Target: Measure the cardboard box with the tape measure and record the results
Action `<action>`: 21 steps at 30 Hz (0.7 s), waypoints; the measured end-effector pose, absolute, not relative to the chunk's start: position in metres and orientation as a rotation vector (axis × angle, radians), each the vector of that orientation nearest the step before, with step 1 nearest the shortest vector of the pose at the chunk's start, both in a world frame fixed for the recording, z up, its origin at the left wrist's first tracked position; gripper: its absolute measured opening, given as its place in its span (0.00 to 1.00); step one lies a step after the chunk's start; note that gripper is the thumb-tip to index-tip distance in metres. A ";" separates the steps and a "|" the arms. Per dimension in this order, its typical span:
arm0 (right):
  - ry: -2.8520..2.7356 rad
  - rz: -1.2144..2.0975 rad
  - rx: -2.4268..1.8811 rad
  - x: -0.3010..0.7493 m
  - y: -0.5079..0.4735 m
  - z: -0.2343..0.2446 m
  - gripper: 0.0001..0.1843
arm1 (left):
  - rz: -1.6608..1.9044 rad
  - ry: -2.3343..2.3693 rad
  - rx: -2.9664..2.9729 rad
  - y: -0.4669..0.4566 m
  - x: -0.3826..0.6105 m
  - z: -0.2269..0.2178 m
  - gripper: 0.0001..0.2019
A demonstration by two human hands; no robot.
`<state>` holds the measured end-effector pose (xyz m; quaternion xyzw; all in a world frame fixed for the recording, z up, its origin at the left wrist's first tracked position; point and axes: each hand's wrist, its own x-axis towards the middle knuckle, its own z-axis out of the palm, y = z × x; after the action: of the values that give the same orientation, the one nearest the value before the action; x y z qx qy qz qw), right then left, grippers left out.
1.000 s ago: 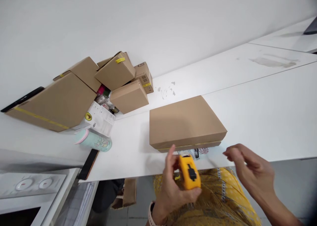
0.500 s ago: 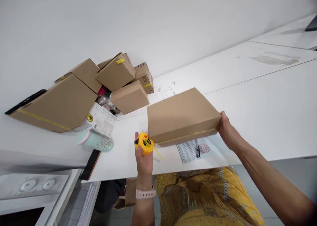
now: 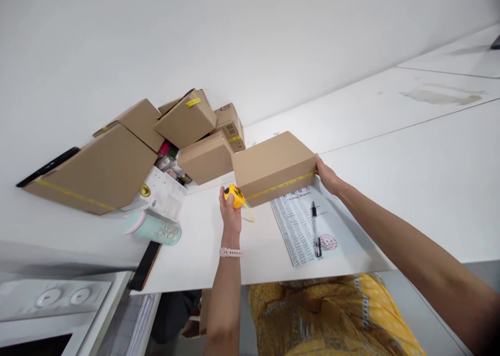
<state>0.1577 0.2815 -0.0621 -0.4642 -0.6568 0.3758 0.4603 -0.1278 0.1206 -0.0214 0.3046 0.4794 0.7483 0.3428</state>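
Observation:
My left hand point(image 3: 232, 210) is closed round a yellow tape measure point(image 3: 235, 195), with a short end of its blade sticking out. The tape measure is right beside the near left corner of a brown cardboard box point(image 3: 275, 161). A strip of yellow tape runs along the box's front side. At the box's right end my right hand point(image 3: 327, 175) grips the edge, its fingertips partly hidden behind the cardboard. Below the box lies a printed sheet point(image 3: 291, 231) with a black pen point(image 3: 315, 231) on top of it.
Several cardboard boxes point(image 3: 187, 119) are piled against the wall at the left. In front of them are a white package point(image 3: 166, 194) and a mint bottle point(image 3: 156, 227) with a pink rim. A white appliance with knobs point(image 3: 49, 297) stands at lower left.
The box has moved away from me and slightly left, with both hands moving along. More of the printed sheet and the whole pen now show.

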 end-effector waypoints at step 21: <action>-2.006 1.149 -1.219 0.208 0.135 -0.084 0.15 | 1.029 2.107 2.240 0.207 -0.080 0.046 0.30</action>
<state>0.2078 0.1352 -0.0839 -0.4504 -0.7409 0.4244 0.2610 -0.0798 0.2075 0.0455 0.6898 0.6489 0.3170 -0.0504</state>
